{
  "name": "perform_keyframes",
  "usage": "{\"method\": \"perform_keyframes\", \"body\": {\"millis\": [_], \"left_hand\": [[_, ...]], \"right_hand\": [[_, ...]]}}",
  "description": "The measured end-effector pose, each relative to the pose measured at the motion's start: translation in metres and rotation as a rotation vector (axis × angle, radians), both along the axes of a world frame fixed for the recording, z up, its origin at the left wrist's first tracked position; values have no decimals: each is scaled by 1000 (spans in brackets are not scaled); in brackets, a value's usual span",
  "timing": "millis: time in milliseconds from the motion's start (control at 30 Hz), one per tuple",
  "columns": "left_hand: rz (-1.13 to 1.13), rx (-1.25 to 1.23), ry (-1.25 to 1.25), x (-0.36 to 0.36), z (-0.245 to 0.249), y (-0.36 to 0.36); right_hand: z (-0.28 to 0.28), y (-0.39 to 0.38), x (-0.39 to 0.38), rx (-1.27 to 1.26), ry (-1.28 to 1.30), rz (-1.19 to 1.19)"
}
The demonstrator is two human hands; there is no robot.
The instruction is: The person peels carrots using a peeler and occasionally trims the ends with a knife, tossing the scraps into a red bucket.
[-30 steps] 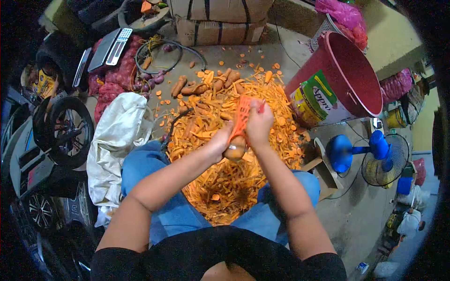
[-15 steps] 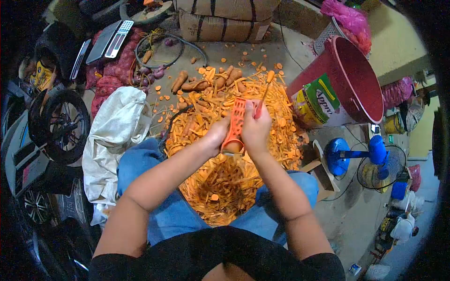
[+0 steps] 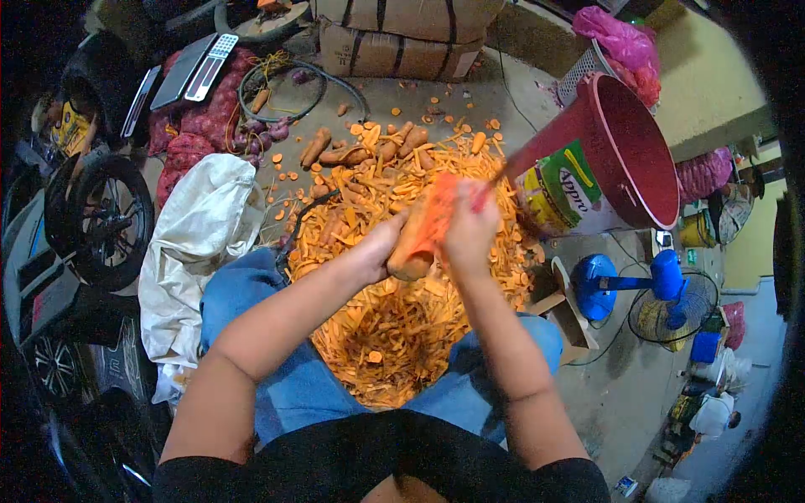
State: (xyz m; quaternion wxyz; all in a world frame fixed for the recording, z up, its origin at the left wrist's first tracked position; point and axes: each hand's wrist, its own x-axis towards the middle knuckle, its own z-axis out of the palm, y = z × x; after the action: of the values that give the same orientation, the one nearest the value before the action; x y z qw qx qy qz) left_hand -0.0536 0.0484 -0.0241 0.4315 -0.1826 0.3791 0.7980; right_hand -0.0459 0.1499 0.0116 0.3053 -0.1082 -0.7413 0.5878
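My left hand [image 3: 381,249] is closed around a thick carrot [image 3: 411,266], its blunt cut end pointing toward me. Over the carrot's upper side lies an orange slotted plastic peeler [image 3: 443,205], gripped in my right hand [image 3: 471,230] and blurred by motion. The same hand also holds a red-handled knife [image 3: 482,198], its smeared blade pointing up and right. Below both hands a heap of carrot peelings [image 3: 402,323] spreads between my knees. Several unpeeled carrots [image 3: 352,156] lie at the heap's far edge, among cut carrot ends.
A tall red bucket [image 3: 549,147] leans at the right, near a blue fan [image 3: 597,287] and an open cardboard box [image 3: 570,323]. White sacking [image 3: 201,226] lies left, beside a motorcycle wheel [image 3: 113,222]. Bound cartons [image 3: 402,52] stand behind. Another person [image 3: 713,415] is far right.
The peeler has tilted and slid along the carrot, baring more of its near end. The knife blade has swung from upright toward the right. The whole view has shifted slightly.
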Motion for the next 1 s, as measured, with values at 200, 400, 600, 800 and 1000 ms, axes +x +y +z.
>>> {"method": "perform_keyframes", "body": {"millis": [200, 400, 600, 800, 1000], "left_hand": [[-317, -214, 274, 9, 18, -2], [-227, -26, 104, 12, 12, -2], [-45, 23, -35, 2, 13, -2], [-341, -106, 133, 15, 17, -4], [-202, 9, 109, 7, 0, 0]], "right_hand": [[-27, 41, -26, 219, -55, -234], [-34, 96, -41, -143, -148, -449], [-13, 4, 3, -70, -36, 30], [-46, 80, -44, 168, 22, -415], [-7, 74, -31, -299, 73, -268]]}}
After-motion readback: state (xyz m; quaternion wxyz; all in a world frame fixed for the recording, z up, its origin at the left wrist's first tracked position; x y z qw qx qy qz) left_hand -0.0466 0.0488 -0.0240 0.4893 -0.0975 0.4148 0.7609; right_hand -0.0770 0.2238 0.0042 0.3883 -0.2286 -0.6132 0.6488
